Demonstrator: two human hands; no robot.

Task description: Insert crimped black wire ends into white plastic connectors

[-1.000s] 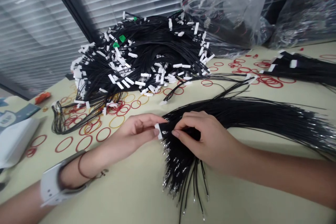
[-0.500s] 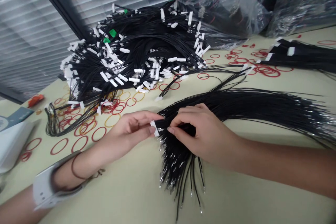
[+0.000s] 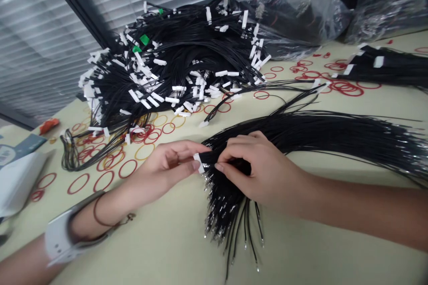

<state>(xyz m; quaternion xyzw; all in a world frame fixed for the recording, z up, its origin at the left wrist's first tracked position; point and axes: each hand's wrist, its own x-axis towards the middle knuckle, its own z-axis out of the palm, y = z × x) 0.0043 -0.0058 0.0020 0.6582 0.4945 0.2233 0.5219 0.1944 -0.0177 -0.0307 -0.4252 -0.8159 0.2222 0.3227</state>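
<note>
Between the thumb and fingers of my left hand [image 3: 174,164] is a small white connector housing [image 3: 199,163]. My right hand [image 3: 257,167] is pinched just to its right, thumb against forefinger, on a thin black wire whose end points at the housing. Beneath both hands lies a thick bundle of black wires [image 3: 327,136] with bare metal terminals. The near ends [image 3: 219,213] fan out below my right hand, and the far ends reach the right edge. Whether the pinched wire's terminal sits inside the housing is too small to tell.
Behind my hands stands a large heap of black cables with white connectors [image 3: 187,62]. Red and yellow rubber bands [image 3: 110,160] are scattered on the table. Clear plastic bags [image 3: 287,13] stand at the back, another cable bundle [image 3: 394,67] at right, a white box [image 3: 22,182] at left.
The whole view has shifted slightly, with things appearing a little further right. Both hands keep the same pinch at the white connector housing; no clear movement between them shows.
</note>
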